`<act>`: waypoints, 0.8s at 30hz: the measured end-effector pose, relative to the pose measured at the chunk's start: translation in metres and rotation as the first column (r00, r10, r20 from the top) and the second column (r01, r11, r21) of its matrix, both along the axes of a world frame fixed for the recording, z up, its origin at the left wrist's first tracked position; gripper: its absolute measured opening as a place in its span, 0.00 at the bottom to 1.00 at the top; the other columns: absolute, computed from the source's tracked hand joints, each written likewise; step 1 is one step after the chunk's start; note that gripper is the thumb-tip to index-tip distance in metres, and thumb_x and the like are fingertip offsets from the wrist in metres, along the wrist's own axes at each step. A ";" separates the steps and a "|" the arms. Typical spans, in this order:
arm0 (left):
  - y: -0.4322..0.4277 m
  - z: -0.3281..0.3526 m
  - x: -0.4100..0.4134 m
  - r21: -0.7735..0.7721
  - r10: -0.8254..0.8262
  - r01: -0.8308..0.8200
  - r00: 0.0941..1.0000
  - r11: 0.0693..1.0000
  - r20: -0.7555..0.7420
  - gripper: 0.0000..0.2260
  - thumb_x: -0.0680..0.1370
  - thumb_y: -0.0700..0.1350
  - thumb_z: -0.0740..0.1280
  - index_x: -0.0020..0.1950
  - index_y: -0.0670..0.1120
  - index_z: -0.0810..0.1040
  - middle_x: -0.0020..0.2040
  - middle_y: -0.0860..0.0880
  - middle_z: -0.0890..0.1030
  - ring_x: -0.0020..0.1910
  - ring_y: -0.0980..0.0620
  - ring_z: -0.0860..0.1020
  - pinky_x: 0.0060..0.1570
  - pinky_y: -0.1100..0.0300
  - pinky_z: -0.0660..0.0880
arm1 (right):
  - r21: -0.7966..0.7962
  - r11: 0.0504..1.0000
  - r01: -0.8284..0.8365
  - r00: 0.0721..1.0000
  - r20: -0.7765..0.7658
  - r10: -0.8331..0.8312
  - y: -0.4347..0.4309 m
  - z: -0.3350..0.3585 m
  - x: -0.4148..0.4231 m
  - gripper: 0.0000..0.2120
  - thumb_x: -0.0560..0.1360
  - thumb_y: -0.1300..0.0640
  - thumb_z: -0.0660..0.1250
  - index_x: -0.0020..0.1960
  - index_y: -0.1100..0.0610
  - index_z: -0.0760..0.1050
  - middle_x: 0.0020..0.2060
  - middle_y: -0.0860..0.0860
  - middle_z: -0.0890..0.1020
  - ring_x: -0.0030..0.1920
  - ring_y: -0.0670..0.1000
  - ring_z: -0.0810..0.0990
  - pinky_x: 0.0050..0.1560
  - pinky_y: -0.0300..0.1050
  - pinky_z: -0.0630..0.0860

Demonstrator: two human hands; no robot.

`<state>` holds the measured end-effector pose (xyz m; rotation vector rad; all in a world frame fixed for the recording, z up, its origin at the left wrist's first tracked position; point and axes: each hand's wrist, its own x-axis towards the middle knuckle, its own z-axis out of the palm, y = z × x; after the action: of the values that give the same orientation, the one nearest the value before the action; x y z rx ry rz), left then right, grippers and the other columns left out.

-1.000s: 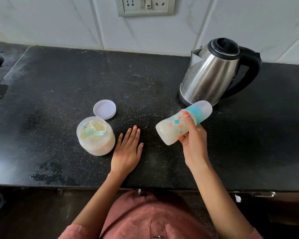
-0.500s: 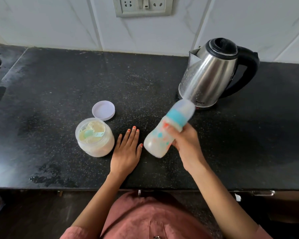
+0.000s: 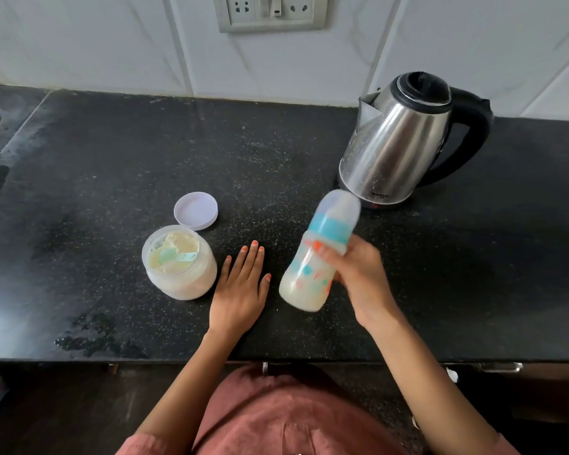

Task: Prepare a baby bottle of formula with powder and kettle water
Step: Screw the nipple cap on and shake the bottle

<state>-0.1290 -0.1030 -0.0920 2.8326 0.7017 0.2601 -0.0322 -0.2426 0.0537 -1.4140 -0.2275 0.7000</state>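
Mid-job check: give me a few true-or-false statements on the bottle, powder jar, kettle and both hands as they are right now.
1. The right hand grips the baby bottle, which holds milky liquid. True.
2. The left hand holds the powder jar. False: it lies flat on the counter beside the jar.
3. The jar's lid is screwed on. False: it lies on the counter behind the open jar.
4. A scoop sits in the powder. True.
5. The kettle lies on its side. False: it stands upright.
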 end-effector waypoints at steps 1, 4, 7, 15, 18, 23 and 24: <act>0.000 0.000 0.000 0.002 0.003 -0.003 1.000 1.000 0.002 0.24 0.79 0.51 0.50 0.70 0.41 0.68 0.70 0.45 0.69 0.68 0.46 0.68 0.68 0.48 0.58 | 0.065 0.993 0.100 0.993 -0.069 -0.096 0.002 0.003 0.005 0.14 0.63 0.54 0.71 0.48 0.55 0.78 0.41 0.48 0.84 0.44 0.46 0.82 0.41 0.40 0.79; 0.000 0.000 0.000 -0.007 0.003 -0.003 1.000 1.000 0.016 0.24 0.79 0.51 0.51 0.70 0.41 0.68 0.70 0.45 0.69 0.68 0.46 0.68 0.69 0.53 0.53 | 0.158 0.921 0.357 0.915 -0.259 -0.310 0.007 0.002 0.013 0.09 0.72 0.55 0.67 0.52 0.54 0.76 0.44 0.49 0.82 0.43 0.44 0.82 0.38 0.38 0.78; 0.000 0.000 0.000 0.014 -0.011 0.011 1.000 1.000 0.007 0.24 0.78 0.51 0.52 0.69 0.40 0.69 0.69 0.44 0.70 0.67 0.45 0.70 0.69 0.52 0.56 | 0.024 0.992 0.126 0.988 -0.088 -0.123 0.006 -0.004 -0.001 0.07 0.70 0.57 0.69 0.48 0.53 0.78 0.42 0.49 0.83 0.43 0.47 0.82 0.43 0.42 0.79; 0.000 0.001 0.000 0.023 0.005 -0.005 1.000 1.000 0.003 0.23 0.79 0.51 0.50 0.69 0.41 0.69 0.70 0.45 0.69 0.68 0.47 0.69 0.66 0.46 0.58 | 0.165 0.920 0.355 0.916 -0.257 -0.307 0.007 -0.002 0.011 0.07 0.71 0.56 0.68 0.48 0.53 0.77 0.42 0.47 0.83 0.41 0.43 0.83 0.43 0.40 0.80; 0.001 -0.001 0.000 0.027 -0.001 0.002 1.000 1.000 -0.011 0.23 0.79 0.51 0.50 0.69 0.41 0.69 0.69 0.45 0.70 0.67 0.46 0.70 0.65 0.45 0.59 | 0.019 0.988 0.151 0.985 -0.090 -0.149 0.005 -0.007 0.000 0.08 0.70 0.59 0.69 0.49 0.54 0.77 0.42 0.48 0.83 0.43 0.46 0.82 0.46 0.44 0.80; 0.000 -0.001 0.000 0.013 0.000 0.000 1.000 1.000 0.000 0.24 0.79 0.51 0.50 0.69 0.41 0.69 0.70 0.46 0.69 0.68 0.47 0.68 0.68 0.50 0.58 | 0.051 0.992 0.115 0.991 -0.078 -0.110 0.001 -0.003 0.003 0.13 0.63 0.54 0.72 0.47 0.54 0.78 0.42 0.48 0.84 0.44 0.46 0.83 0.44 0.42 0.80; 0.000 -0.001 0.000 0.008 0.003 -0.003 1.000 1.000 0.003 0.24 0.79 0.51 0.50 0.70 0.42 0.68 0.70 0.46 0.69 0.68 0.47 0.68 0.69 0.52 0.56 | 0.121 0.964 0.237 0.961 -0.173 -0.214 0.003 -0.001 0.009 0.11 0.65 0.54 0.70 0.47 0.53 0.78 0.42 0.48 0.83 0.43 0.45 0.82 0.42 0.41 0.80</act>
<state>-0.1289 -0.1034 -0.0929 2.8388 0.7066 0.2677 -0.0236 -0.2395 0.0525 -1.2203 0.0108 0.5916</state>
